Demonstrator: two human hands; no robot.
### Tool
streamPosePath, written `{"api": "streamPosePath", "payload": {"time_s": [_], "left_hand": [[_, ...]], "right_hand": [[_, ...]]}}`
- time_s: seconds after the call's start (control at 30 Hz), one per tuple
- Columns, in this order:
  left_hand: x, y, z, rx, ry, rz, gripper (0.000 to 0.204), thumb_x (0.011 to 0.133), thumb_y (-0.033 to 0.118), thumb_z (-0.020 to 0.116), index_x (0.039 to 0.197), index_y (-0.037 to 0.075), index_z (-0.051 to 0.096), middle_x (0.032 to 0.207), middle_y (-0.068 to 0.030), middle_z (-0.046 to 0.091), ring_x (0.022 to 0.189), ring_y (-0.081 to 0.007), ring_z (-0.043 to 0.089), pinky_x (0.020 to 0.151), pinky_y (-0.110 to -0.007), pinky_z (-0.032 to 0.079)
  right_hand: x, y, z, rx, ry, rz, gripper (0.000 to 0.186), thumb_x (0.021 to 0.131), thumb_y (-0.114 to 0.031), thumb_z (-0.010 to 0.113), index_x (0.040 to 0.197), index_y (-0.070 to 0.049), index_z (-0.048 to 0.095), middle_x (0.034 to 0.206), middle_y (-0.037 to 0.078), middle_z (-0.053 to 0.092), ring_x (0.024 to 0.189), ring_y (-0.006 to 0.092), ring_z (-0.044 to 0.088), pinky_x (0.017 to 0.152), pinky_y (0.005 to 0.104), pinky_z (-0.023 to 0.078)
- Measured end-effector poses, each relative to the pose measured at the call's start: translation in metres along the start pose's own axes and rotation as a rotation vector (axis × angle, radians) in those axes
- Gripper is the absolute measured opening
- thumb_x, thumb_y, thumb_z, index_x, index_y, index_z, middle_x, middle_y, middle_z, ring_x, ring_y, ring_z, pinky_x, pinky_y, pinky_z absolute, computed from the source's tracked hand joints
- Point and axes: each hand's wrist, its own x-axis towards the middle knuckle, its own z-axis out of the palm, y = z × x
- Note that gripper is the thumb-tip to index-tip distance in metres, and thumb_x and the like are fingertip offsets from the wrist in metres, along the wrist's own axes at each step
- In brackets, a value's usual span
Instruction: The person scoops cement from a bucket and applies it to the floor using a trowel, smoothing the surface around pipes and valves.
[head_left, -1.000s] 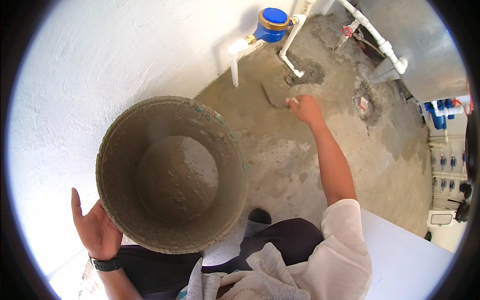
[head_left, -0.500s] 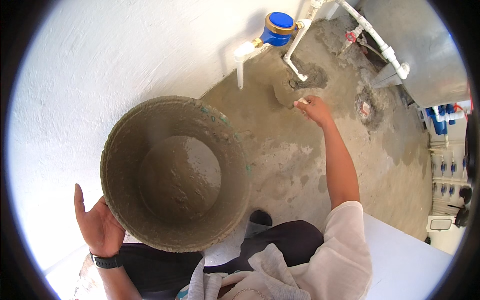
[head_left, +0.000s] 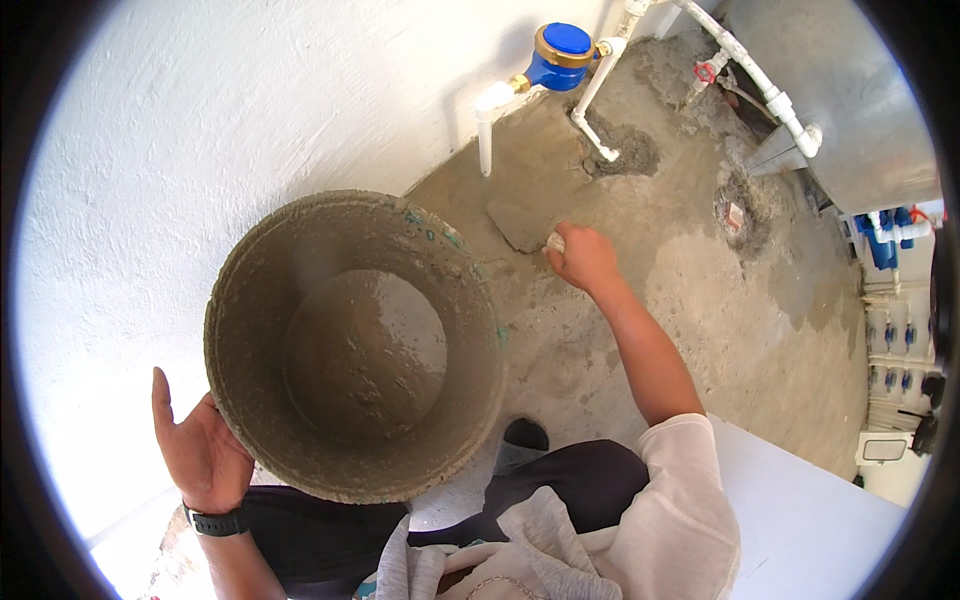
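Note:
A trowel [head_left: 519,226] with a mortar-coloured blade lies against the wet grey mortar [head_left: 455,190] spread on the floor. My right hand [head_left: 585,258] is closed round its pale handle. To the left of it stands a large round bucket [head_left: 480,400], its walls caked with mortar and a wet grey layer at its bottom. My left hand [head_left: 205,455] is open at the bucket's lower left rim, palm turned up and thumb stretched away. The bucket hides the other fingers, so whether they bear against it cannot be seen.
A blue water meter [head_left: 562,57] on white pipes [head_left: 600,85] sits by the white wall [head_left: 250,110]. Farther right are a red valve handle [head_left: 705,73], a metal tank [head_left: 850,90] and a rough hole with a small block [head_left: 735,215]. My foot [head_left: 525,434] is below the mortar.
My right hand has drawn the trowel left and toward me, away from the pipe foot, across the mortar. The left hand and the bucket have stayed put.

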Motion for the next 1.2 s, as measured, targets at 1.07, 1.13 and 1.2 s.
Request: {"api": "streamPosePath", "payload": {"time_s": [1.07,1.13,1.2], "left_hand": [[0.001,0.004,0.006,-0.104,-0.118,-0.067,0.094,0.102,0.074,0.035,0.139,-0.011,0.050,0.131,-0.0286,0.067,0.115,-0.0338,0.070,0.101,-0.048,0.056],[0.000,0.003,0.005,-0.073,-0.075,-0.051,0.093,0.102,0.074,0.035,0.138,-0.011,0.050,0.130,-0.0285,0.067,0.113,-0.0335,0.071,0.101,-0.048,0.057],[-0.001,0.003,0.004,-0.078,-0.082,-0.055,0.093,0.102,0.074,0.035,0.137,-0.011,0.051,0.130,-0.0282,0.067,0.112,-0.0336,0.072,0.100,-0.049,0.057]], "right_hand": [[0.050,0.016,0.000,-0.072,-0.047,-0.167,0.036,0.085,-0.035,0.078,0.112,-0.012,0.073,0.102,0.016,0.075,0.099,0.0373,0.071,0.085,0.0489,0.057],[0.057,0.011,0.004,-0.065,-0.048,-0.170,0.036,0.085,-0.035,0.078,0.112,-0.012,0.074,0.102,0.016,0.075,0.099,0.0376,0.071,0.085,0.0487,0.057],[0.062,0.014,0.004,-0.075,-0.029,-0.133,0.035,0.085,-0.035,0.078,0.111,-0.011,0.074,0.102,0.017,0.075,0.099,0.0379,0.071,0.085,0.0485,0.057]]}}
